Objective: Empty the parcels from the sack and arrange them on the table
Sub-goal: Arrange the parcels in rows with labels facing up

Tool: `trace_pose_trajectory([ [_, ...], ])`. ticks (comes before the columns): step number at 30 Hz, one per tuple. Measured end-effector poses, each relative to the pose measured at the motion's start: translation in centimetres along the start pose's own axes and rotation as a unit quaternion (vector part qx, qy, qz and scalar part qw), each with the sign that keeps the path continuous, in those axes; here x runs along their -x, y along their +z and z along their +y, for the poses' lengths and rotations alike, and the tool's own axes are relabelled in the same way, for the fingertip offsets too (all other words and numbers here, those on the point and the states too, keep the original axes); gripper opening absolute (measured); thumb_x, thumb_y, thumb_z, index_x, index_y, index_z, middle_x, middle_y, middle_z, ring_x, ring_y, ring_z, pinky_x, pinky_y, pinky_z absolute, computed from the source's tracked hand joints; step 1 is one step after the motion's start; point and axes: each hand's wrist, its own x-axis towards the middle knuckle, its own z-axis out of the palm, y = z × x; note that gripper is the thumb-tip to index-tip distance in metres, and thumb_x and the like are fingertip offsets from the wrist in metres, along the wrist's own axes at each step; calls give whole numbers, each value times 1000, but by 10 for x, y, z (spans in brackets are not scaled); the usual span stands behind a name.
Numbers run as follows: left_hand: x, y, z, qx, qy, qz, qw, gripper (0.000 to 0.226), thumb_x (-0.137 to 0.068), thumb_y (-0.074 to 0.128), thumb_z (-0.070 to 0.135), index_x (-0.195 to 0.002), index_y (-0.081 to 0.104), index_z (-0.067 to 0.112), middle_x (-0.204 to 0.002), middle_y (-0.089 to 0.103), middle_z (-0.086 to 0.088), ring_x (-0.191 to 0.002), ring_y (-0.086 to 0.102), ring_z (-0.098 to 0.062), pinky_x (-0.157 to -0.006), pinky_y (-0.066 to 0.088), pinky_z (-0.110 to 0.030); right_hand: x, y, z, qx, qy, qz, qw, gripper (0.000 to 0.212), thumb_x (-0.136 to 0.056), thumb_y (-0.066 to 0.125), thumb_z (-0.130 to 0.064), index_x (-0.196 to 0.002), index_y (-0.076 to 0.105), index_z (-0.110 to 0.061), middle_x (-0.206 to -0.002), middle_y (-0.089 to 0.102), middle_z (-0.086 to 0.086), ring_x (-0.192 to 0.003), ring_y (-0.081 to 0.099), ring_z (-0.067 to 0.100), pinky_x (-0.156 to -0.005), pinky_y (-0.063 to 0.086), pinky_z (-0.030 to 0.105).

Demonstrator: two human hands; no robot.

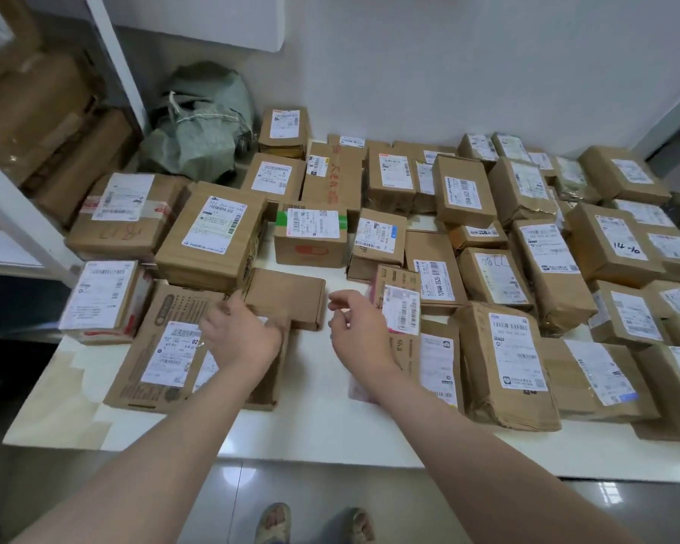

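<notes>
Both my bare forearms reach forward from the lower corners and draw close together. My left grip [240, 335] is turned back-up, its fingers bent down and hidden, so I cannot tell whether they hold anything. My right grip [360, 331] hovers just beside it, fingers loosely curled, holding nothing.

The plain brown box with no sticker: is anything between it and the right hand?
No. Only bare white table lies between the right hand and the plain brown box. The left hand is at the box's other side.
</notes>
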Motion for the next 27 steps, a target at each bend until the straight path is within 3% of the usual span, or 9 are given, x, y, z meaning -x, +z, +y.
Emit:
trace_pose_trajectory([
  [4,-19,-9,-16,-16,48,4,999,54,-92,56,23,-143,41,18,-139,44,-20,-132,32,-35,-110,29,-44,-14,31,2,26,117,-83,989,41,-94,49,-22,-135,47,-16,-127,58,7,-112,58,26,-89,48,32],
  [8,-51,-10,1,-131,129,-35,982,45,-96,46,33,-139,47,22,-134,53,-12,-126,43,-32,-103,33,-41,-41,46,8,-74,254,-85,960,28,-92,45,-18,-119,53,-20,-105,59,7,-79,52,20,-49,33,21],
  [10,-66,-5,17,-222,84,-101,966,45,-95,43,36,-135,48,18,-136,53,-11,-127,41,-31,-101,30,-41,-55,52,9,-107,285,-74,950,22,-88,45,-16,-107,53,-25,-93,52,3,-67,45,16,-47,29,22],
  [13,-80,7,34,-290,0,-179,940,46,-91,45,28,-135,47,17,-140,49,-8,-135,32,-27,-106,20,-41,-76,62,16,-174,307,-60,934,48,-87,48,-19,-135,45,-19,-98,53,6,-65,45,15,-47,33,23],
  [16,-89,17,38,-293,-32,-193,936,53,-90,47,31,-141,39,18,-143,46,-8,-135,33,-26,-107,19,-39,-87,68,14,-240,350,-66,903,35,-93,52,-22,-126,44,-13,-107,58,7,-79,61,20,-55,55,27],
  [20,-98,21,36,-205,-59,-177,961,59,-96,32,48,-143,42,13,-145,39,-13,-132,38,-31,-109,26,-41,-97,64,14,-304,368,-28,878,63,-97,43,-52,-152,22,-27,-148,40,0,-74,60,14,-90,56,40],
  [22,-96,17,40,-121,-55,-168,977,68,-99,16,54,-144,40,11,-145,37,-18,-130,39,-35,-107,30,-43,-100,53,7,-337,353,-8,873,62,-94,37,-63,-150,25,-38,-152,34,-4,-80,59,15,-92,55,43],
  [25,-88,5,50,46,-84,-149,984,72,-99,5,56,-142,43,12,-141,45,-19,-126,46,-36,-94,37,-41,-108,37,2,-372,346,31,861,67,-85,35,-74,-142,35,-38,-145,39,-6,-119,52,25,-81,58,47],
  [27,-87,0,52,139,-114,-146,973,69,-101,5,51,-142,42,10,-138,50,-18,-123,49,-35,-86,36,-38,-115,32,4,-391,363,55,844,73,-78,43,-76,-135,45,-30,-137,52,-1,-116,57,27,-81,58,48],
])
